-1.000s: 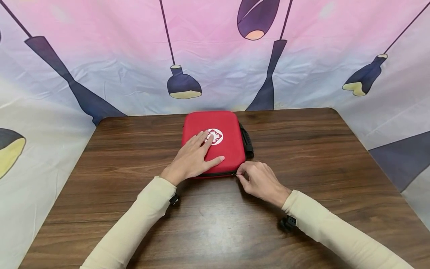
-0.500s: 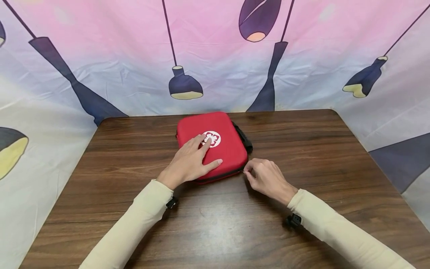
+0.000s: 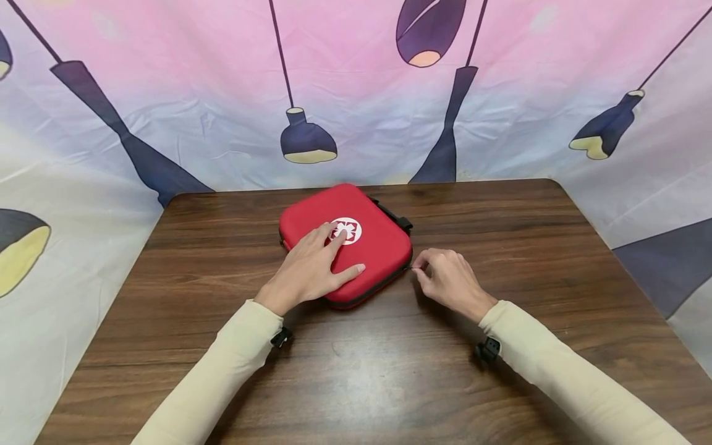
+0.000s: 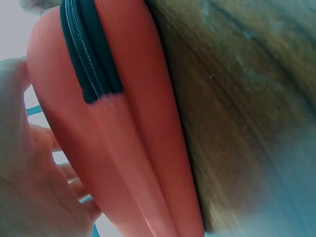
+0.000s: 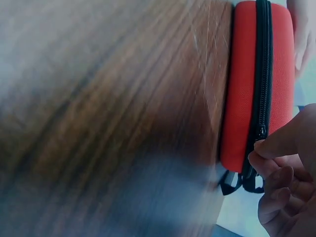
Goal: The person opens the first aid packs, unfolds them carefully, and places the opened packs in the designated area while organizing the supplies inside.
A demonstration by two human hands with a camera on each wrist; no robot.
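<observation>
A red hard-shell first aid case (image 3: 372, 247) with a white medical emblem lies turned at an angle on the wooden table. Spread over its lid is my left hand (image 3: 311, 262), fingers extended and palm down. Thumb and forefinger of my right hand (image 3: 450, 278) pinch the zipper pull (image 5: 260, 140) near the case's right corner. In the right wrist view the black zipper (image 5: 264, 64) runs along the side with its teeth closed. The left wrist view shows where the zipper tape (image 4: 91, 54) ends on the red side wall.
The case's black carry handle (image 3: 397, 219) sticks out on its far right side. Brown wood tabletop (image 3: 222, 235) surrounds the case. Behind the table hangs a cloth backdrop (image 3: 367, 136) printed with lamps.
The case has rotated counterclockwise under my left hand, its front right corner swinging right and away. My right hand has moved right and slightly farther off, still pinching the zipper pull.
</observation>
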